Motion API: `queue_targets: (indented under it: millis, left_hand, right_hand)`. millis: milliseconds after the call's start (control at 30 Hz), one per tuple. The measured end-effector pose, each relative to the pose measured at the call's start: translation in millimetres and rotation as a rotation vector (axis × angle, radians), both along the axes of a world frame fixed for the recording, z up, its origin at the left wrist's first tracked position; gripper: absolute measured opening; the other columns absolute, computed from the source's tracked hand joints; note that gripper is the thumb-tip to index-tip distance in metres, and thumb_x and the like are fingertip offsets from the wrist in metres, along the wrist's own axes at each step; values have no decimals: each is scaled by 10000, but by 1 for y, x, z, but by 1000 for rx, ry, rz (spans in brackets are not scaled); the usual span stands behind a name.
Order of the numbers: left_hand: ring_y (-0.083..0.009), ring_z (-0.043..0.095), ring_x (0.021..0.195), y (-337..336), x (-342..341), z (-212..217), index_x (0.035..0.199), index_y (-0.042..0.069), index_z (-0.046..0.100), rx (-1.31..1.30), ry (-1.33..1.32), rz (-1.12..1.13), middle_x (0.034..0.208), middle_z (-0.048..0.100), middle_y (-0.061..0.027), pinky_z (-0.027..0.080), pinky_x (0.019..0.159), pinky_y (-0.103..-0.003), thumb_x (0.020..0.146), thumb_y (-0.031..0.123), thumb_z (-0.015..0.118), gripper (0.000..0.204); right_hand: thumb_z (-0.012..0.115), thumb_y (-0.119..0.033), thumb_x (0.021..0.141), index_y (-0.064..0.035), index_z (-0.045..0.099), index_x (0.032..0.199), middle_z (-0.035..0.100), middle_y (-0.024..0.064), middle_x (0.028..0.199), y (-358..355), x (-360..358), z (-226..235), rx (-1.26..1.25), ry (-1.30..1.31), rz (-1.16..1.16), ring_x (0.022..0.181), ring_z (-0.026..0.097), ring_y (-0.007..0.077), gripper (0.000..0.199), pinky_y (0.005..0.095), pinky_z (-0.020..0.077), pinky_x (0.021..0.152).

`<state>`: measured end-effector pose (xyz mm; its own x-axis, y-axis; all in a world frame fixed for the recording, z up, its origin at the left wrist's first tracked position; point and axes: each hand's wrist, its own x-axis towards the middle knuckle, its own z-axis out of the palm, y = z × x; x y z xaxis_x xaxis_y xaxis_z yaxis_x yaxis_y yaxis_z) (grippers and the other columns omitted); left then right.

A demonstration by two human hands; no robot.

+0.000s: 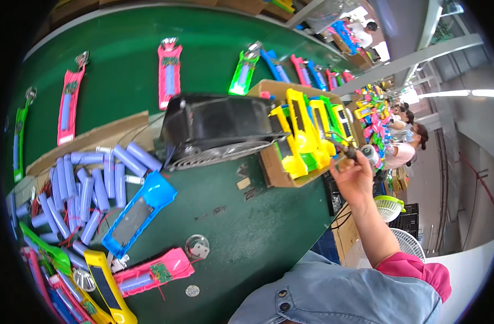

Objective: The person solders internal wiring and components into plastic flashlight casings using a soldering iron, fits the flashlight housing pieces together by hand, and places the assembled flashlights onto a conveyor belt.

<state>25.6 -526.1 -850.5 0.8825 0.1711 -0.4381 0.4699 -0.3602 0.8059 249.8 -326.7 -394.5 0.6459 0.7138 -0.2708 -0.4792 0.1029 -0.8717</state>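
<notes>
My right hand (pixel 356 181) is raised at the right end of the bench, its fingers closed round the dark handle of what looks like a soldering iron (pixel 350 152). The thin tip of the iron points left, over a cardboard box (pixel 283 171) of yellow, green and blue plastic housings (pixel 306 141). Just behind the fingers is a whitish round object (pixel 370 153), partly hidden. My left hand is out of the picture. On the bench lies a pink housing (pixel 174 265) with a green circuit board and a purple battery cell, beside a clear round lens cup (pixel 197 247).
A black fan (pixel 220 127) stands beside the box. Several purple battery cells (pixel 86 197) are piled at left, near a blue housing (pixel 161 190) and a yellow housing (pixel 107 286). Assembled pieces line the green belt (pixel 123 48) behind. Several people sit farther along at right.
</notes>
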Motion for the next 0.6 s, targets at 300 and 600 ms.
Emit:
queue_targets:
  millis: [300, 600]
  left_hand:
    - [-295, 432, 1131, 70, 10, 4, 1202, 43, 444, 64, -61, -124, 1257, 413, -170, 391, 885, -441, 831, 304, 392, 457]
    - [-296, 461, 1102, 127, -22, -10, 1179, 45, 470, 44, -13, -137, 1227, 444, -175, 406, 869, -432, 828, 300, 396, 440]
  right_hand:
    - [568, -191, 802, -124, 529, 800, 541, -14, 597, -2, 0, 7, 17, 2, -30, 578, 513, 105, 78, 362, 367, 879]
    - [573, -181, 804, -122, 516, 812, 564, -2, 636, -5, 0, -8, 77, -93, -16, 638, 540, 115, 83, 347, 389, 850]
